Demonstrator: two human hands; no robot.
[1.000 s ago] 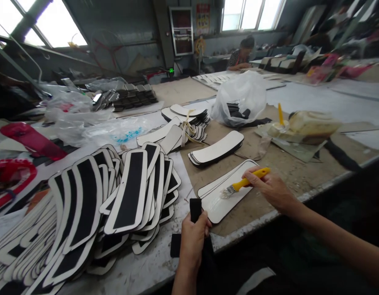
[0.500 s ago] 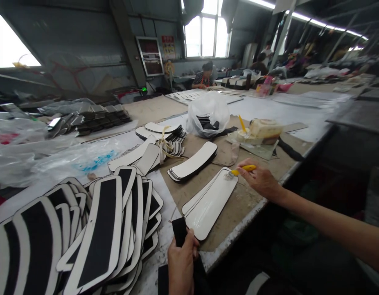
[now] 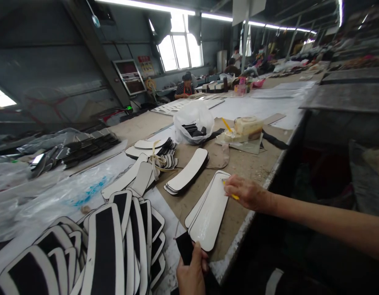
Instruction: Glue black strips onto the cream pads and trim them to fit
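My right hand (image 3: 249, 193) is closed round a yellow-handled brush (image 3: 234, 196), its tip over the upper right edge of a white curved panel (image 3: 209, 217). Glue-like wet shine shows on that panel's lower part, and another white panel lies partly under it. My left hand (image 3: 192, 266) pinches a black strip (image 3: 185, 248) at the panel's lower end. A small stack of white panels (image 3: 188, 170) lies just beyond. To the left spreads a large pile of white-edged black pieces (image 3: 105, 246).
A clear plastic bag (image 3: 194, 123) with black pieces stands behind the stack. Right of it is a cream tub (image 3: 246, 127) with a yellow stick. A tied bundle (image 3: 142, 172) lies left of centre. The table edge (image 3: 238, 235) runs at right. A person (image 3: 185, 87) sits far back.
The view has turned right and tilted. My right hand has moved slightly down the panel's right edge with the brush, whose handle now slants downward. My left hand still holds the black strip.
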